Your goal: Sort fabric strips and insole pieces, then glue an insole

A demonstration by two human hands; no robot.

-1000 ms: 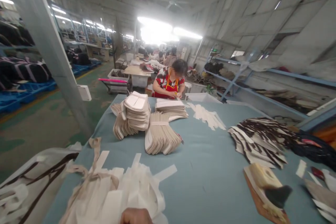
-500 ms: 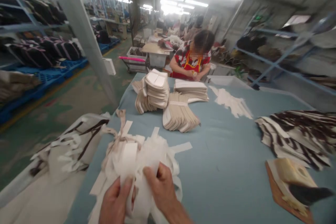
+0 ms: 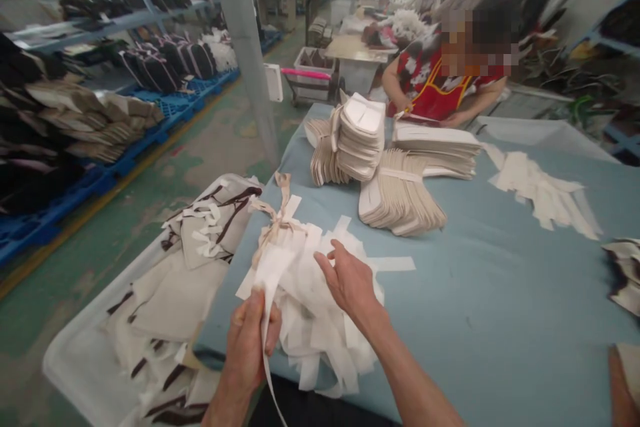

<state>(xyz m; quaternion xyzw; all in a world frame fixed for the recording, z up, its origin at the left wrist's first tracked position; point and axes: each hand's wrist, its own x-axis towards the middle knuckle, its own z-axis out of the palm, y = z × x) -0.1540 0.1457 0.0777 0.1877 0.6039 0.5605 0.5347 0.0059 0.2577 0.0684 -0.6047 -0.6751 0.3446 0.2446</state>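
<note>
A white fabric strip [image 3: 274, 269] is gripped in my left hand [image 3: 249, 333] at the left edge of the table, its thumb pressed on top. One end of the strip points away from me and the other hangs down past my wrist. My right hand [image 3: 349, 280] hovers over or touches a loose pile of white strips [image 3: 320, 333]; its fingers are apart and nothing shows in them. Beige ties [image 3: 281, 207] lie at the far side of the pile. A single strip end [image 3: 395, 263] sticks out to the right.
Bundled stacks of pale cut pieces [image 3: 403, 197] stand at the back of the blue-covered table [image 3: 450, 320]. More white strips [image 3: 540, 187] lie far right. A white bin [image 3: 65, 353] with fabric pieces is on the left. Across the table, a person in a red apron [image 3: 440, 93] works.
The view has turned left. My hands have separated: the left keeps a strip, while the right has opened and moved over the pile. The person opposite appears closer.
</note>
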